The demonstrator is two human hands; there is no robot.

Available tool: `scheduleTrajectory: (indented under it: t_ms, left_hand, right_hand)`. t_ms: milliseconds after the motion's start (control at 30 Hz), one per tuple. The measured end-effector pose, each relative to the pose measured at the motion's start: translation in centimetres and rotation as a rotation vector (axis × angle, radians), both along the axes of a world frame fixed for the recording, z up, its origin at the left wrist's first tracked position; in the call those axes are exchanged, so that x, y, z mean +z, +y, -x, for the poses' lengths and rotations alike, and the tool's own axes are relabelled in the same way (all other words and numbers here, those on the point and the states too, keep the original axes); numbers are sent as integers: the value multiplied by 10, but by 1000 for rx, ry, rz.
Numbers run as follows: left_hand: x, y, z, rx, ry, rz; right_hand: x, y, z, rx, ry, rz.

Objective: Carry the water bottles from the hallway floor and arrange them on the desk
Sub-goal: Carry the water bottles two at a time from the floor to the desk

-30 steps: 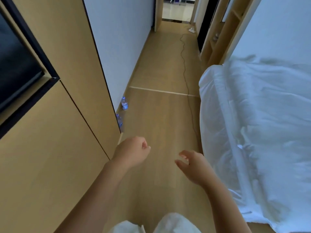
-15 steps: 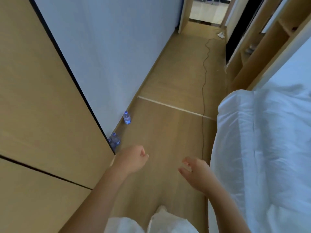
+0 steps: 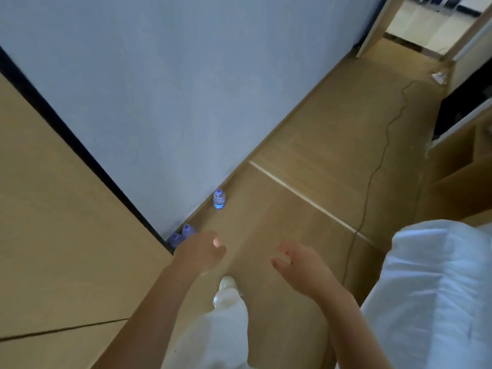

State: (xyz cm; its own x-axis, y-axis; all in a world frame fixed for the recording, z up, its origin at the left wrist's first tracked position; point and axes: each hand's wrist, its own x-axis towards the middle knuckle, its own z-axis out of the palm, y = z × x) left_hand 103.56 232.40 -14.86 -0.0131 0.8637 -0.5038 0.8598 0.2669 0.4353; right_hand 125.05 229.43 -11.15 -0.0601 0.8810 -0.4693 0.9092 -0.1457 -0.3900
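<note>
Three small clear water bottles with blue caps stand on the wooden hallway floor along the white wall. One bottle [image 3: 219, 199] stands alone further along the wall. Two more bottles [image 3: 188, 230] [image 3: 175, 239] stand side by side in the corner where the wall meets the wooden cabinet. My left hand [image 3: 200, 252] hangs just right of that pair, fingers loosely curled, holding nothing. My right hand [image 3: 299, 263] is out in front over the floor with fingers relaxed and spread, empty. The desk is out of view.
A wooden cabinet [image 3: 66, 235] fills the left side. A bed with white bedding [image 3: 436, 288] stands at the right. A dark cable [image 3: 372, 177] runs along the floor toward a doorway [image 3: 415, 25]. Wooden shelving [image 3: 463, 161] sits at far right. My leg and shoe [image 3: 226, 286] step forward.
I have walked forward along the hallway. The bottles are now closer and a second bottle shows in the corner. My left hand has come close to the corner pair.
</note>
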Motion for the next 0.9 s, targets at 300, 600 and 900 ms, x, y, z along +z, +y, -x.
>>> scheduleTrajectory:
  t_ms: [300, 600, 900]
  left_hand:
    - [-44, 137, -1, 55, -1, 98]
    - [-93, 174, 13, 330, 5, 303]
    - [-166, 178, -28, 1103, -239, 414]
  right_hand:
    - [-38, 163, 16, 143, 105, 229]
    - [-83, 254, 20, 242, 142, 334]
    - [-145, 367, 11, 452, 34, 579]
